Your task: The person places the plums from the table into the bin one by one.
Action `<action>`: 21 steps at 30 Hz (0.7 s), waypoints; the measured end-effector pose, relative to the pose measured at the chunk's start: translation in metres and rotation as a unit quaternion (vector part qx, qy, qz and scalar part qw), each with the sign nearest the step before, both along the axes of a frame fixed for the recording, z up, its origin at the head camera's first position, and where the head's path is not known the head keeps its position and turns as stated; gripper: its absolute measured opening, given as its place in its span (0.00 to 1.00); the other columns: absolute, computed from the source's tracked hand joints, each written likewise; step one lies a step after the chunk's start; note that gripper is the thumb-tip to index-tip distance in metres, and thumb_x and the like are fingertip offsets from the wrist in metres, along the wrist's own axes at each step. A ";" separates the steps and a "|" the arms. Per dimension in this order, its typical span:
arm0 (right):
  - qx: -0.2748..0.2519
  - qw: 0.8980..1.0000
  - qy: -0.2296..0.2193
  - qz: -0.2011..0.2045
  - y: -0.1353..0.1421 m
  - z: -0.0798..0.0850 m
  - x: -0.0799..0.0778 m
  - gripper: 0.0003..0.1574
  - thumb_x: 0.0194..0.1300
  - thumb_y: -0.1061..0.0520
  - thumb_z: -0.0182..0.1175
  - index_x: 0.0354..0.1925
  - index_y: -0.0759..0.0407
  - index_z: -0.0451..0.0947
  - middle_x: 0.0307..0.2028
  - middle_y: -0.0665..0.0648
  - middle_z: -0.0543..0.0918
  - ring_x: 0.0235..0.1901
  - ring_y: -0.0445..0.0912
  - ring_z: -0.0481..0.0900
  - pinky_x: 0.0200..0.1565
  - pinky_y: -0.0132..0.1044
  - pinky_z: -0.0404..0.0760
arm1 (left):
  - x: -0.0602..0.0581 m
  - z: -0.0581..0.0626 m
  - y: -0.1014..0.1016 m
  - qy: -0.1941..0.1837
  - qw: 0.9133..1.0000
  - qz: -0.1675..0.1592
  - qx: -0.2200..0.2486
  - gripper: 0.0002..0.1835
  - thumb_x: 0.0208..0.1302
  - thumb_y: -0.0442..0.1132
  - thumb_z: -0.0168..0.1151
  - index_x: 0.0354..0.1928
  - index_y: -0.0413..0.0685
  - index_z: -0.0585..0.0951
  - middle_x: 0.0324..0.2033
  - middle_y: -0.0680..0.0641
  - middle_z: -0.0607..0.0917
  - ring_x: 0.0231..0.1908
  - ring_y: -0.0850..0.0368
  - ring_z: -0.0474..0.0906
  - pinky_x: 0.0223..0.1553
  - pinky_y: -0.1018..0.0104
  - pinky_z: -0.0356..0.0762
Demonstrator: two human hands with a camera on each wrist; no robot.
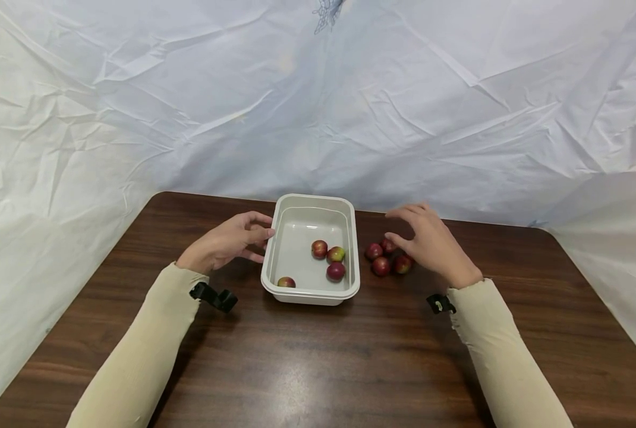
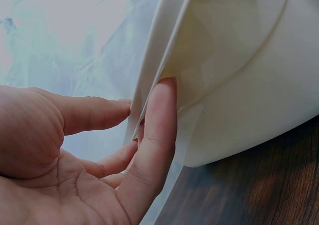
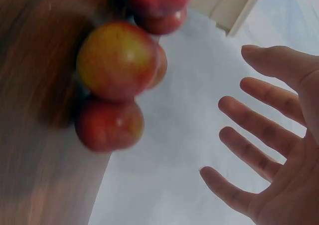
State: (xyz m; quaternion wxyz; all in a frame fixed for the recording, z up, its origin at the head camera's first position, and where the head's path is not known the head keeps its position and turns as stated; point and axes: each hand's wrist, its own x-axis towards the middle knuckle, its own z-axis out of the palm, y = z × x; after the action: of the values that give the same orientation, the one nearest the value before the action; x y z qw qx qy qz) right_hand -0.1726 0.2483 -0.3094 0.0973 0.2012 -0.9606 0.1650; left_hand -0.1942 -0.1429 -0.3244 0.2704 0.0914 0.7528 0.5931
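Note:
A white rectangular plastic container [image 1: 309, 238] stands on the table with several red and yellow-green plums [image 1: 336, 271] inside it. At its left side my left hand [image 1: 232, 241] pinches the rim; the left wrist view shows the thumb on one face of the rim [image 2: 149, 60] and a finger on the other. To the right of the container lies a cluster of several dark red plums [image 1: 380, 266]. Over that cluster my right hand [image 1: 427, 244] hovers with its fingers spread, holding nothing. In the right wrist view, plums [image 3: 117, 60] sit apart from the fingertips [image 3: 229, 105].
The dark wooden table [image 1: 318, 356] stretches in front of the container and to both sides. A crumpled white sheet [image 1: 318, 107] hangs behind its far edge and along the sides. Black straps [image 1: 213, 296] are on both wrists.

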 end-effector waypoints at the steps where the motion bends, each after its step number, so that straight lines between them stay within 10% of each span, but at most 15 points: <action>1: -0.001 1.000 -0.004 -0.001 0.003 0.000 0.000 0.24 0.69 0.52 0.68 0.60 0.57 0.80 0.60 0.59 0.82 0.62 0.57 0.70 0.65 0.57 0.71 | 0.000 0.000 0.000 0.000 1.000 0.000 0.001 0.27 0.79 0.41 0.54 0.72 0.38 0.61 0.59 0.32 0.77 0.48 0.50 0.82 0.48 0.53 0.88; 21: 0.017 0.998 -0.062 0.000 0.033 0.003 0.003 0.26 0.71 0.53 0.65 0.64 0.56 0.77 0.65 0.61 0.77 0.69 0.58 0.64 0.70 0.60 0.65 | 0.000 -0.002 0.000 0.006 1.000 0.003 0.003 0.27 0.79 0.41 0.55 0.72 0.39 0.62 0.59 0.32 0.78 0.49 0.48 0.82 0.49 0.53 0.88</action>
State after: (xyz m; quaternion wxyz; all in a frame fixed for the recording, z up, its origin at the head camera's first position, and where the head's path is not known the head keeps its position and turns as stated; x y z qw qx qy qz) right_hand -0.1694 0.2811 -0.3065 0.0342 0.1919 -0.9675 0.1609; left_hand -0.1938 -0.1433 -0.3269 0.2637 0.0936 0.7528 0.5959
